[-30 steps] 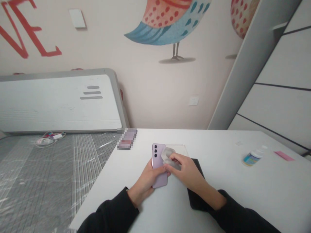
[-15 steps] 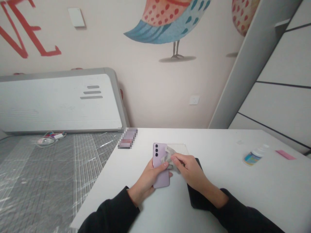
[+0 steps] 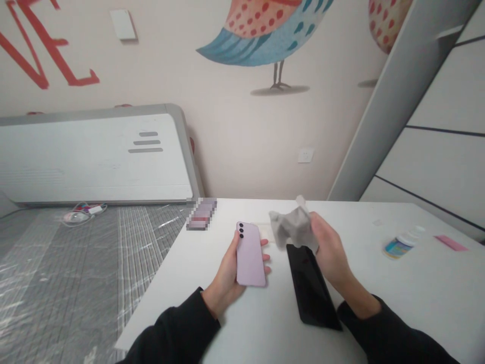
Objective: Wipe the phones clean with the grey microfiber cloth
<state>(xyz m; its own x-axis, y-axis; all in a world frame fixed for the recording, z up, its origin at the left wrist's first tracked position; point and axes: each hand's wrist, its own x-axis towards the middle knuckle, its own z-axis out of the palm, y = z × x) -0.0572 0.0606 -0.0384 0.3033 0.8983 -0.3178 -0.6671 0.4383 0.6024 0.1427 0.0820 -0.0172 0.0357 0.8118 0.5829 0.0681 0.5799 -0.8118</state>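
Bench [image 3: 435, 288] is the reference for all positions. My left hand [image 3: 229, 265] sits near the bench's near-left edge, cradling a lilac smartphone [image 3: 250, 258] above the bench, back facing up, three dark camera lenses at the far end. Its long axis runs away from me, leaning slightly to the left at the far end. My left fingers [image 3: 266, 258] curl around from beneath and show along the phone's right edge, with my thumb [image 3: 235, 242] against its left edge: a firm grasp.

My right hand [image 3: 331, 253] is raised above the bench, right of the phone. Its fingers [image 3: 314, 227] are clenched on a crumpled grey cloth [image 3: 293, 227], which bunches out toward the left, just beyond and right of the phone's far end, without touching it. The left hand is the nearer to the phone, since it holds it; the cloth and right hand stand apart.

Below the cloth, a glossy black slab [image 3: 310, 285], probably a phone, lies flat on the bench, its long axis angled toward my right. A clear plastic sheet [image 3: 267, 230] lies at the far side of the phone, mostly hidden. Toward the bench's right end are a blue-labelled bottle [image 3: 397, 247] and a pink strip [image 3: 449, 243].
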